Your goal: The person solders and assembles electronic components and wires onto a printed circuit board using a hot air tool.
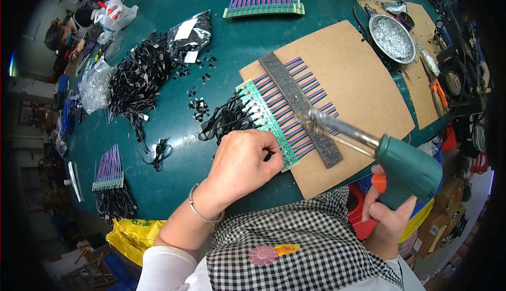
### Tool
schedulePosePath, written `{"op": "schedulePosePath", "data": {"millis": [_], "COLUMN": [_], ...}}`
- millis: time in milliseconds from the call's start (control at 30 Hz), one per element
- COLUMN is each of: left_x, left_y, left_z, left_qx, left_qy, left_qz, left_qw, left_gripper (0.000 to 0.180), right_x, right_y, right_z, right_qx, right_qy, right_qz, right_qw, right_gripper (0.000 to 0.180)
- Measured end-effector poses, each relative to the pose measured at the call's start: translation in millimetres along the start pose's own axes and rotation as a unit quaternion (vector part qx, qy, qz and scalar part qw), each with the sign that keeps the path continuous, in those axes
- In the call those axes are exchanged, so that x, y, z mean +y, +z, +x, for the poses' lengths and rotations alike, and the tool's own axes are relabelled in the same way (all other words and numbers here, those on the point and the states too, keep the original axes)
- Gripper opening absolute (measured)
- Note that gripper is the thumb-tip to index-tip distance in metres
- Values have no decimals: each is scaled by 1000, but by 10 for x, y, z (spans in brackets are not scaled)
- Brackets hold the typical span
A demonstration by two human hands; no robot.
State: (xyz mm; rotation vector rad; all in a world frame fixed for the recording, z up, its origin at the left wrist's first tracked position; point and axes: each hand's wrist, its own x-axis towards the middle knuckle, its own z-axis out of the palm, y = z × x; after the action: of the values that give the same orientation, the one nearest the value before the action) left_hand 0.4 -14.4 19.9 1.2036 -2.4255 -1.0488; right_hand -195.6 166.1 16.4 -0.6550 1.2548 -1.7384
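My right hand (391, 214) grips a green soldering gun (408, 170) with an orange trigger; its metal barrel reaches left over a dark flat bar (301, 109). That bar lies across rows of striped ribbon wires (295, 127) attached to a green circuit board strip (266, 116). My left hand (245, 159) is closed in a pinch at the near end of the strip; its fingertips are mostly hidden, so what they hold cannot be made out. Beside it, black cables (229, 118) run to the strip's left edge. A brown board (363, 75) lies under the bar and wires.
A dark heap of cables (139, 75) and a plastic bag of black parts (190, 34) lie at the left, with small black clips (198, 107) scattered nearby. Wired board strips stand far (263, 7) and near left (108, 185). A metal bowl (391, 37) and orange-handled pliers (437, 93) are at the right.
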Motion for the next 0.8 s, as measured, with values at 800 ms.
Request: {"op": "schedulePosePath", "data": {"millis": [800], "left_x": [-21], "left_y": [-20], "left_z": [72], "left_qx": [-48], "left_qy": [-37], "left_qz": [-26], "left_qw": [998], "left_gripper": [6], "right_x": [55], "right_y": [-354], "right_z": [-127], "right_qx": [-99], "right_qy": [119], "right_qz": [-104], "right_qw": [982], "right_gripper": [50]}}
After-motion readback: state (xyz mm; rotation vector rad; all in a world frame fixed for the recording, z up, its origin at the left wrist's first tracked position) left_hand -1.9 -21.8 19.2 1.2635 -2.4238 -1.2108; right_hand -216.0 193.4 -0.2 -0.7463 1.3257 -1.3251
